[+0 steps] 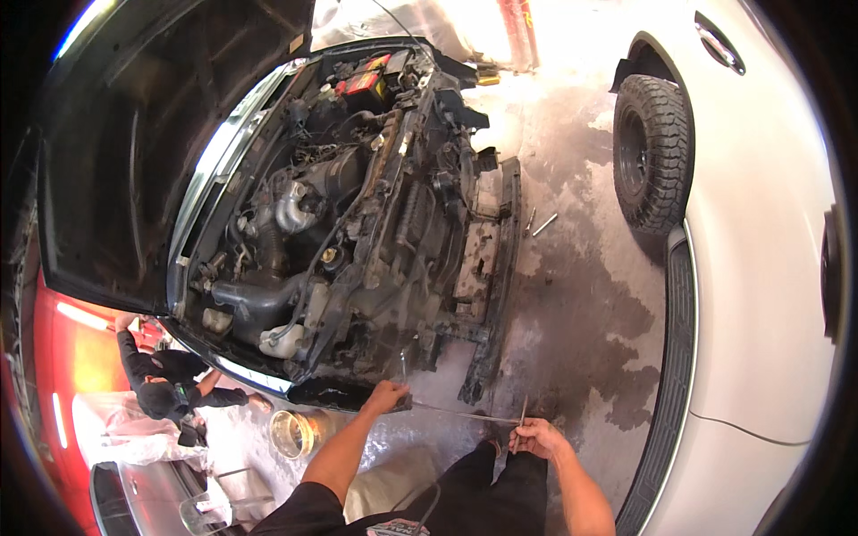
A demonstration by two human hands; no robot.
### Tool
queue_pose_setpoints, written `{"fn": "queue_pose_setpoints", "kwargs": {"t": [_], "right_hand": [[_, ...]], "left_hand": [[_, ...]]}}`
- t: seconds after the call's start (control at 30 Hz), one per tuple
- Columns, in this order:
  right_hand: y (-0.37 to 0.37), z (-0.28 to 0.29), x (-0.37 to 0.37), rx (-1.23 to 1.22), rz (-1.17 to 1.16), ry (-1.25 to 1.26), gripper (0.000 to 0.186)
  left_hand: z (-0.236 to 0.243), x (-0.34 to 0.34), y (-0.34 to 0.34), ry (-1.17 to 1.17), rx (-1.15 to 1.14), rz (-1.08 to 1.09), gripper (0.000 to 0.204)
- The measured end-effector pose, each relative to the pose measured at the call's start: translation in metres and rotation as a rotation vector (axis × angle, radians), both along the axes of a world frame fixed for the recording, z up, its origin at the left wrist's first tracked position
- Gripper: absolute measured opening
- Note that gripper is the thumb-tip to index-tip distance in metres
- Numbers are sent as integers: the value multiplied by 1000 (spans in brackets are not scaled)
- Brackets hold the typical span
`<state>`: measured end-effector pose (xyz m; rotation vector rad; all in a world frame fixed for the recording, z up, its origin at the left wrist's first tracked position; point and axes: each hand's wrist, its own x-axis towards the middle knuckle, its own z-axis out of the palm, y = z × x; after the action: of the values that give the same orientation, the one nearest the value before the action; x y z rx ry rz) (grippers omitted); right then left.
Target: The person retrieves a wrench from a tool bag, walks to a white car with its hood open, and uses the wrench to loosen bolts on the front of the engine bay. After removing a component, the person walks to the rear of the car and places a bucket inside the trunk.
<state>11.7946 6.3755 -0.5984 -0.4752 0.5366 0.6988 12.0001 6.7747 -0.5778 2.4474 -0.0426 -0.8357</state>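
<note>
At the front corner of the opened car, my left hand [382, 397] is closed by the dark fender edge [331, 393], on something too small to make out. A small silver piece [403, 362] stands just above that hand. A thin strip or line [456, 413] stretches from there toward my right hand [534, 436], which grips a slim upright metal tool [523, 406] at the other end, over the floor. Beyond both hands lies the exposed engine bay [304, 205] with its front bumper bar [500, 268].
A white vehicle [751, 295] with a tyre [651, 152] and step [679, 304] lines the right. Two metal rods [543, 224] lie on the concrete floor [590, 268]. At left are a raised hood [107, 161], a crouching person [165, 393], a red car [67, 339] and a bucket [288, 433].
</note>
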Motion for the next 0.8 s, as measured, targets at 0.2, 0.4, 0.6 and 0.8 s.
{"fn": "queue_pose_setpoints", "kwargs": {"t": [0.2, 0.4, 0.6, 0.8], "right_hand": [[-8, 1, 19, -338, 210, -226, 23], [10, 2, -1, -1572, 244, -948, 22], [26, 3, -1, -599, -53, -93, 30], [18, 5, 5, -186, -268, 167, 47]], "left_hand": [[5, 0, -5, 103, 27, 78, 44], [13, 8, -17, 136, 121, 16, 46], [4, 3, -4, -9, 102, 0, 48], [9, 4, -7, 87, 111, 11, 46]]}}
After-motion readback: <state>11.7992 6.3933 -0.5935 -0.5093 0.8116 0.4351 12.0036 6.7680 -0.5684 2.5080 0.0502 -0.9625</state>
